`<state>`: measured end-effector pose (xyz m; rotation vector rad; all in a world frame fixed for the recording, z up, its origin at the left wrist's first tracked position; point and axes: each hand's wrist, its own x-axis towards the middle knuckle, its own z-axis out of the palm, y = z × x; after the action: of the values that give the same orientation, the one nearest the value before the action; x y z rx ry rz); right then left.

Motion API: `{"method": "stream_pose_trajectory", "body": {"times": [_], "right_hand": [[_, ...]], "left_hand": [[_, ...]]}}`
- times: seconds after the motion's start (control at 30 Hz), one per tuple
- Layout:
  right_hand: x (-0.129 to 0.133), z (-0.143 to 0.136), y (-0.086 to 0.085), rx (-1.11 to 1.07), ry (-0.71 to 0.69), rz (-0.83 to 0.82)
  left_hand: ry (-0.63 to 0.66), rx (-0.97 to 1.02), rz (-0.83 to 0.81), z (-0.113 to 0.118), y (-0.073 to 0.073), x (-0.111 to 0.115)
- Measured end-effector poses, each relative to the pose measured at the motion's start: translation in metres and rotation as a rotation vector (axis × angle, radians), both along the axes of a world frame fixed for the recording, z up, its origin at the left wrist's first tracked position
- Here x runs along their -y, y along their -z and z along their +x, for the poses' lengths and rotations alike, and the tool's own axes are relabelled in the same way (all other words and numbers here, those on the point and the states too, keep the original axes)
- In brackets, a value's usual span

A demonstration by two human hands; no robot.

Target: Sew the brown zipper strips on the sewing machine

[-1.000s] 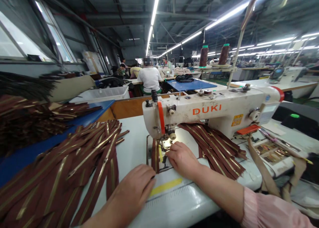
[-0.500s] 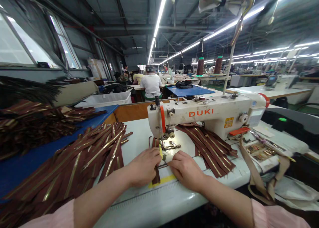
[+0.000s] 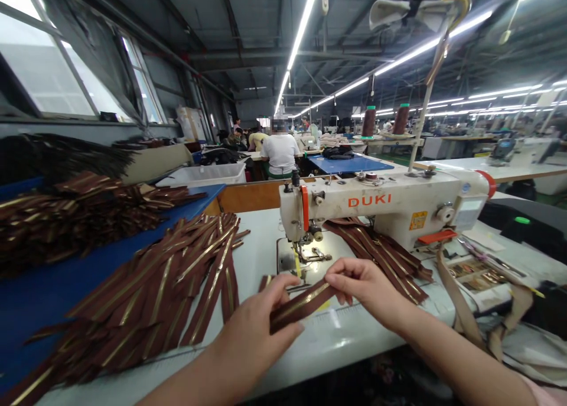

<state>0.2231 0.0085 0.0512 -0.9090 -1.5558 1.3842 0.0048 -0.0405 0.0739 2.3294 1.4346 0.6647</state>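
Observation:
A brown zipper strip (image 3: 303,302) with gold teeth stretches between my two hands, in front of the sewing machine's needle area. My right hand (image 3: 361,282) pinches its right end between thumb and fingers. The strip's left part lies in my left hand (image 3: 261,323), between thumb and fingers, and its far left end shows behind that hand. Behind my hands stands the white sewing machine (image 3: 398,208), its metal plate lit. Many similar strips (image 3: 155,294) are heaped to the left, and more strips (image 3: 376,258) lie under the machine arm.
A blue surface (image 3: 26,311) at the left bears another pile of strips (image 3: 80,223). At the right are a tray of small metal parts (image 3: 481,273), scissors and a beige strap (image 3: 458,311). A person in white (image 3: 281,152) sits farther ahead.
Both hands have come away from the needle area toward me, and a strip is now raised between them. The camera view has shifted slightly left.

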Motion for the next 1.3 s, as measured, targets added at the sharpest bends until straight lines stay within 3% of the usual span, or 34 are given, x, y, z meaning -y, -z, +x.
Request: {"method": "stream_pose_trajectory", "body": {"times": [0.1,0.2,0.33,0.43,0.7,0.9,1.0,1.13,1.3], "right_hand": [[-0.008,0.000,0.000,-0.060,0.023,-0.081],[-0.024,-0.025,0.018,0.025,-0.027,-0.193],[-0.052,-0.064,0.042,0.117,-0.066,-0.276],[-0.068,-0.074,0.048,0.144,-0.096,-0.302],[-0.083,-0.063,0.043,0.255,-0.168,-0.327],[-0.084,-0.055,0.043,0.339,-0.108,-0.225],[-0.084,-0.041,0.048,0.360,-0.020,-0.014],[-0.082,-0.026,0.057,0.426,-0.065,0.373],[-0.086,-0.029,0.062,0.481,-0.102,0.530]], "left_hand": [[-0.053,-0.116,0.189,-0.037,0.005,0.018],[-0.106,-0.372,0.349,-0.070,0.021,0.018],[-0.177,-0.724,0.150,-0.081,0.034,0.009],[-0.152,-0.798,0.084,-0.070,0.039,-0.002],[0.085,-0.511,0.371,-0.018,0.071,-0.051],[0.075,-0.325,0.402,-0.003,0.081,-0.073],[0.058,-0.267,0.407,-0.005,0.083,-0.075],[0.024,-0.089,0.425,-0.005,0.084,-0.076],[0.004,0.005,0.401,-0.003,0.086,-0.078]]}}
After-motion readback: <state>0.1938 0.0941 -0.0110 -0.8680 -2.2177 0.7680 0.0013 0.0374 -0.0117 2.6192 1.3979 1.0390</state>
